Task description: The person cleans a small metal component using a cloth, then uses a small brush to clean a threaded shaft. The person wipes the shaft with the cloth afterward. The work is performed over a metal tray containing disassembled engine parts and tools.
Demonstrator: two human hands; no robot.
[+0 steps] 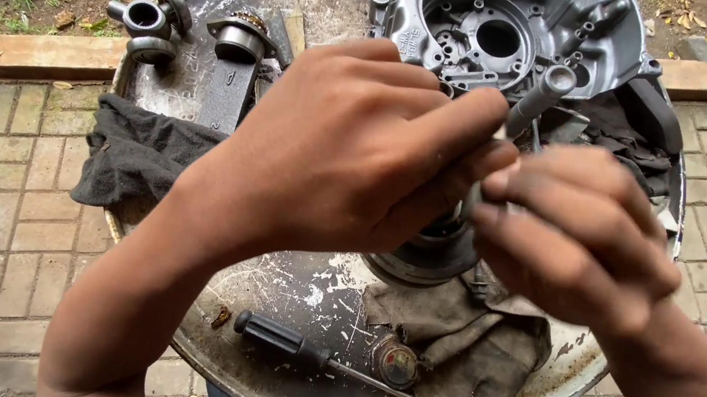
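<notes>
Head view: round metal tray [286, 299] holds engine casing [521, 29] at 12 o'clock, screwdriver [297, 350] at 6, dark rag [136, 156] at 9. Left hand [350, 153] and right hand [576, 232] both curl closed around grey socket tool [542, 91] at centre. Round part [428, 254] beneath hands mostly hidden.

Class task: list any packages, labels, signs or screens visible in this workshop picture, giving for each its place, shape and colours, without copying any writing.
No packages, signs or screens show.
Raised cast lettering on the grey metal engine cover, along its left edge at the top of the round metal tray.
Raised marks on the dark grey connecting rod, upper left on the tray.
Small round cap with a faded red and pale face, near the tray's front, beside the black-handled screwdriver.
</notes>
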